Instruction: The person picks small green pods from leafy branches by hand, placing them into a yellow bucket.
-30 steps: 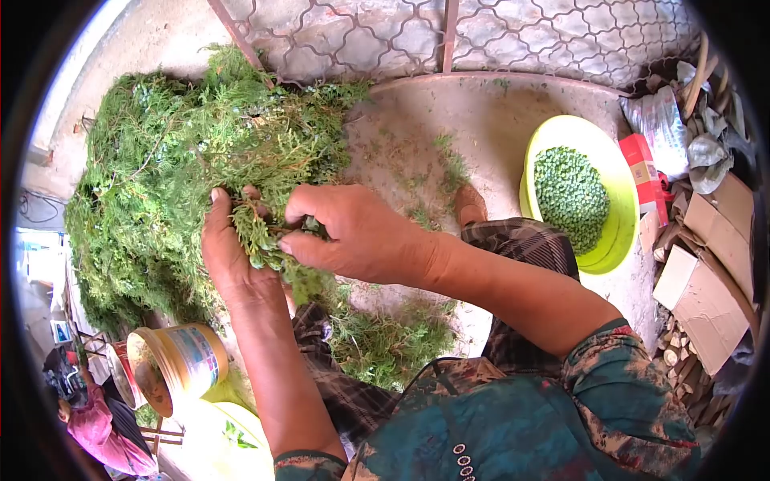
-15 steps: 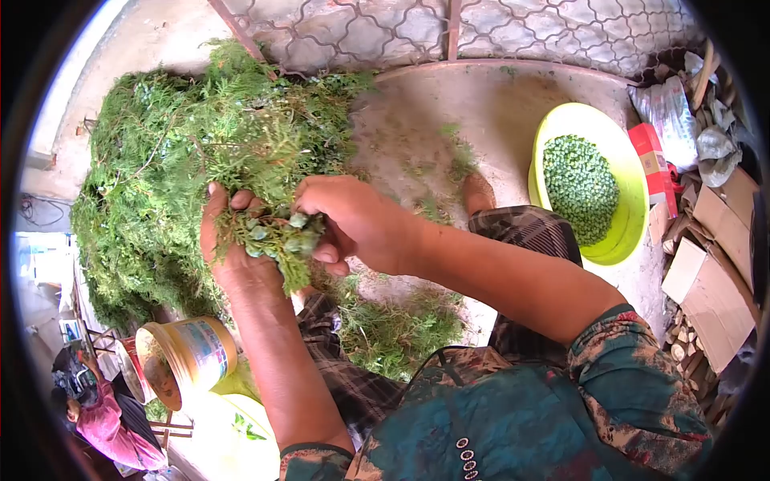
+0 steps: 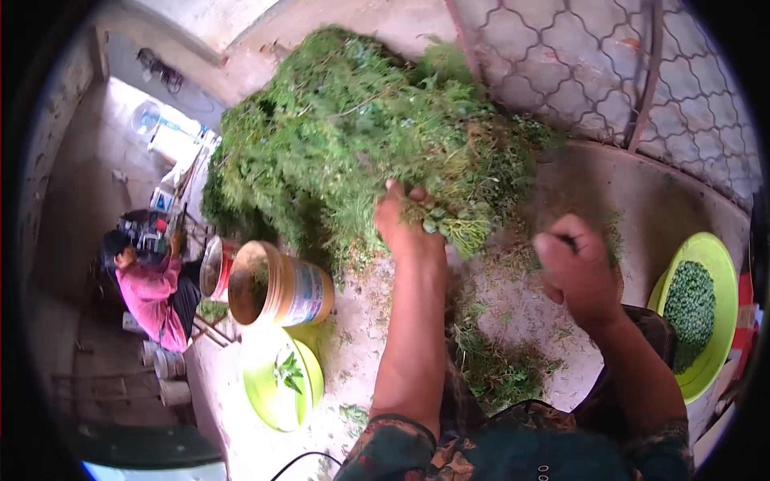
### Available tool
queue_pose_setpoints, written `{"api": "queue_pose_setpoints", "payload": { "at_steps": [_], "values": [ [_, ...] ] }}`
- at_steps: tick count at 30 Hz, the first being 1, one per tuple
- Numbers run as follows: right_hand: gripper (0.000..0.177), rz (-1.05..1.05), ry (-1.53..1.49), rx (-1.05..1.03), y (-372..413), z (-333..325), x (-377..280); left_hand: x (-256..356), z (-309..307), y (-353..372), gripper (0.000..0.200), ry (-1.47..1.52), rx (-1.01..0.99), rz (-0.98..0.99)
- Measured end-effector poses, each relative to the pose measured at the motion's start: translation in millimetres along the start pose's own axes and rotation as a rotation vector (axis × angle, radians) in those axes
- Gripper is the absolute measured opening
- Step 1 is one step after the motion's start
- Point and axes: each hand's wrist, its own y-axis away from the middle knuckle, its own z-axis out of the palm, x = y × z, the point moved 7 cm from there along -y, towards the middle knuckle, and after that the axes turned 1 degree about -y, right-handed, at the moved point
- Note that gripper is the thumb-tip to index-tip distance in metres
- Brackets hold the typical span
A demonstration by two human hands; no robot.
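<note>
My left hand (image 3: 407, 224) is closed around a leafy conifer sprig (image 3: 467, 232) with pale green cones near its base. Behind it rises a big heap of cut conifer branches (image 3: 321, 128). My right hand (image 3: 584, 272) is apart from the sprig, over the floor to the right. Its fingers are curled in, slightly blurred, and whatever they may hold is hidden. To the right of that hand stands a yellow-green basin (image 3: 726, 321) holding many small green cones (image 3: 690, 309).
Stripped greenery (image 3: 505, 373) lies on the floor between my legs. At left are a tipped yellow bucket (image 3: 301, 293), a red-rimmed bucket (image 3: 216, 268) and a lime basin (image 3: 313, 377) with some leaves. A person in pink (image 3: 152, 293) sits farther left. A metal lattice (image 3: 577, 72) stands at the back.
My right hand has left the sprig and moved right, toward the basin of cones. My left hand still holds the sprig. The view has turned left, bringing the seated person further into sight.
</note>
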Motion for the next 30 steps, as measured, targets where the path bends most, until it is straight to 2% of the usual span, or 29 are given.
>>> {"api": "queue_pose_setpoints", "payload": {
  "at_steps": [2,3,5,6,7,10,11,13,14,17,20,21,23,24,25,26,28,29,30],
  "values": [
    [0.014,0.552,-0.799,-0.085,8.5,8.9,27.3,-5.3,-3.6,-13.1,0.014,0.011,0.018,0.079],
    [0.015,0.624,-0.841,-0.094,7.8,9.8,31.2,-14.5,-3.2,-4.5,0.013,-0.039,0.061,0.029],
    [0.015,0.641,-0.971,-0.105,5.0,13.1,36.9,-18.5,7.0,8.4,0.016,-0.005,-0.101,0.014],
    [0.016,0.681,-1.090,-0.119,5.7,17.2,36.7,-19.2,0.5,-5.0,0.018,-0.128,-0.224,0.072],
    [0.018,0.698,-1.139,-0.163,7.2,22.0,44.3,-28.5,4.7,-5.8,0.019,0.006,-0.298,-0.110],
    [0.021,0.720,-1.076,-0.084,14.0,18.4,39.8,-45.0,18.3,-7.6,0.020,0.249,-0.488,-0.517],
    [0.023,0.676,-1.043,-0.116,12.4,21.5,38.9,-47.4,23.5,0.9,0.020,0.249,-0.492,-0.529],
    [0.027,0.602,-0.982,-0.210,11.5,27.7,33.5,-38.4,32.4,17.4,0.016,0.124,-0.496,-0.369],
    [0.027,0.603,-0.991,-0.219,11.4,30.7,33.1,-37.7,32.7,18.9,0.016,0.116,-0.491,-0.361],
    [0.026,0.516,-0.851,-0.193,9.6,26.1,31.8,-37.1,35.9,23.1,0.019,-0.010,-0.492,-0.211],
    [0.029,0.458,-0.820,-0.144,5.3,28.4,25.8,-41.7,36.6,26.3,0.019,-0.060,-0.441,-0.206],
    [0.029,0.416,-0.726,-0.160,3.1,27.8,21.8,-45.7,22.5,11.6,0.019,-0.119,-0.186,-0.148],
    [0.025,0.262,-0.427,-0.131,-3.8,23.5,16.7,-43.1,26.5,16.1,0.018,-0.127,-0.262,-0.183],
    [0.025,0.265,-0.429,-0.122,-2.9,22.9,15.7,-42.0,30.2,17.0,0.018,-0.127,-0.335,-0.215],
    [0.022,0.313,-0.467,-0.139,-0.4,24.6,13.8,-43.1,32.9,8.8,0.017,0.095,-0.470,-0.402],
    [0.021,0.356,-0.505,-0.160,1.6,25.9,10.3,-40.6,37.7,5.9,0.017,0.092,-0.473,-0.405],
    [0.018,0.381,-0.547,-0.205,9.8,22.6,5.3,-13.2,14.6,-9.9,0.019,-0.156,-0.002,-0.096],
    [0.015,0.459,-0.724,-0.272,16.5,25.4,7.7,-13.4,-4.7,-41.8,0.021,0.284,-0.327,-0.409],
    [0.012,0.534,-0.899,-0.339,21.5,29.9,8.0,-17.6,-9.9,-45.3,0.021,0.280,-0.327,-0.408]
  ]
}}
